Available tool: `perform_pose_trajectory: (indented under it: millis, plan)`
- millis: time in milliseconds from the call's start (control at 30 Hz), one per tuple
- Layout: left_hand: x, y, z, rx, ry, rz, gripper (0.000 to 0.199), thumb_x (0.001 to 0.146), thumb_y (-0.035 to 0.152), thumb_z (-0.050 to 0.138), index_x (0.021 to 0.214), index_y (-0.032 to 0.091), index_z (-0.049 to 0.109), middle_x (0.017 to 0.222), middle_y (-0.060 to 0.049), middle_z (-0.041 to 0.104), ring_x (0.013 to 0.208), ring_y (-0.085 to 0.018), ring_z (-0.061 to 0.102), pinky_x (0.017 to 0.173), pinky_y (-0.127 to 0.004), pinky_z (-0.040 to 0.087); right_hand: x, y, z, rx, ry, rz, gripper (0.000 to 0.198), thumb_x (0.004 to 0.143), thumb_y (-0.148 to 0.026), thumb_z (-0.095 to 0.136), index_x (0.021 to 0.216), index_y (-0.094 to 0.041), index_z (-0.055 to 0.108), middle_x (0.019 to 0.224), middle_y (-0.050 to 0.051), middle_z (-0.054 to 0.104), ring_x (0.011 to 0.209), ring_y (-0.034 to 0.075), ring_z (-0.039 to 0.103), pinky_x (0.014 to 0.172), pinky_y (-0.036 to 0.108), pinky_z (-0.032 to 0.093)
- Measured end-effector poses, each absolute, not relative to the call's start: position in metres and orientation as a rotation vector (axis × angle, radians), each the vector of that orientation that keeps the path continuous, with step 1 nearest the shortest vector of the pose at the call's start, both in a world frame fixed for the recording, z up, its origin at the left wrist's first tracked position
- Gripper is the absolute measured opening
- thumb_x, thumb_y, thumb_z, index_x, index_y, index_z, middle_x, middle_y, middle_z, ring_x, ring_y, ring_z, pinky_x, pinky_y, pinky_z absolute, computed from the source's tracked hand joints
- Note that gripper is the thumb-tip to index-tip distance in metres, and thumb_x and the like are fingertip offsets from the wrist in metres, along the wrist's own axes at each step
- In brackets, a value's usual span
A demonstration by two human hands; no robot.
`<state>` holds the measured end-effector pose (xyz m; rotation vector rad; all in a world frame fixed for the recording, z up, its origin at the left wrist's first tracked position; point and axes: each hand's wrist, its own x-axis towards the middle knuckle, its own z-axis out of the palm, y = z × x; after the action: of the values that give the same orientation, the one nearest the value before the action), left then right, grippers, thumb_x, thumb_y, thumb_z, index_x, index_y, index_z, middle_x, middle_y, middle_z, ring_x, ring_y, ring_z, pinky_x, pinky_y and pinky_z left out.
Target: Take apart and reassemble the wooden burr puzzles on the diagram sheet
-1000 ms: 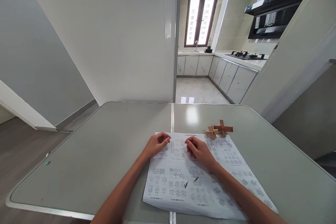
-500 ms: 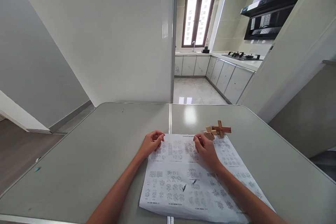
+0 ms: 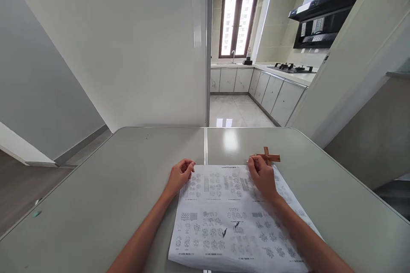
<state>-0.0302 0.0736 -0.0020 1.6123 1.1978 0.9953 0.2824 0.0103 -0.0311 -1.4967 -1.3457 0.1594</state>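
Note:
A large white printed sheet [image 3: 218, 204], covered in small line diagrams and two dark tick marks, lies on the table in front of me. My left hand [image 3: 181, 175] is closed, its fingertips at the sheet's upper left corner. Across the sheet's top edge, my right hand [image 3: 262, 174] is curled with thumb and fingers together; what lies between them is hidden. Just behind that hand stands a brown wooden cross-shaped interlocking piece [image 3: 269, 157]. A smaller, lighter wooden piece beside it is mostly covered by my right fingers.
The grey table [image 3: 105, 204] has a pale seam running down its middle. A small green bit [image 3: 37, 213] lies near its left edge. Beyond the table are a white wall [image 3: 144, 51] and a doorway to a kitchen with a stove [image 3: 293, 68].
My right hand has moved right along the sheet's top edge, now covering most of the smaller wooden piece. My left hand stays at the sheet's corner. The view has shifted slightly.

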Motion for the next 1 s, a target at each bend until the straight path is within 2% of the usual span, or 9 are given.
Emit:
perform_pose_trajectory:
  millis: [200, 333, 633, 1000]
  plan:
    - [-0.031, 0.074, -0.004, 1.606, 1.199, 0.998, 0.04, 0.086, 0.058, 0.063, 0.09, 0.018, 0.068, 0.071, 0.0, 0.062, 0.051, -0.01, 0.048, 0.047, -0.022, 0.039, 0.324, 0.017, -0.029, -1.645, -1.07, 0.03, 0.048, 0.1, -0.062, 0.04, 0.097, -0.019, 0.062, 0.076, 0.007, 0.074, 0.057, 0.019, 0.061, 0.062, 0.028, 0.045]
    - [-0.031, 0.075, -0.006, 1.61, 1.198, 0.997, 0.041, 0.086, 0.059, 0.063, 0.09, 0.018, 0.067, 0.071, 0.0, 0.063, 0.051, -0.011, 0.049, 0.048, -0.023, 0.039, 0.349, 0.021, -0.036, -1.78, -0.955, -0.084, 0.052, 0.098, -0.062, 0.039, 0.094, -0.018, 0.066, 0.063, 0.007, 0.069, 0.053, 0.022, 0.059, 0.062, 0.031, 0.043]
    - [-0.031, 0.073, -0.002, 1.595, 1.186, 0.992, 0.041, 0.087, 0.059, 0.063, 0.09, 0.019, 0.067, 0.071, 0.001, 0.062, 0.05, -0.01, 0.049, 0.048, -0.023, 0.039, 0.37, 0.029, -0.053, -1.878, -0.775, -0.172, 0.037, 0.094, -0.046, 0.042, 0.094, -0.019, 0.067, 0.07, 0.009, 0.072, 0.064, 0.027, 0.062, 0.068, 0.034, 0.042]
    - [-0.031, 0.074, -0.004, 1.6, 1.189, 0.981, 0.041, 0.086, 0.059, 0.063, 0.09, 0.018, 0.067, 0.072, 0.0, 0.062, 0.051, -0.011, 0.05, 0.047, -0.022, 0.038, 0.375, 0.032, -0.058, -2.076, -0.758, 0.074, 0.041, 0.092, -0.061, 0.049, 0.096, -0.023, 0.066, 0.073, 0.008, 0.073, 0.073, 0.031, 0.063, 0.066, 0.036, 0.042]
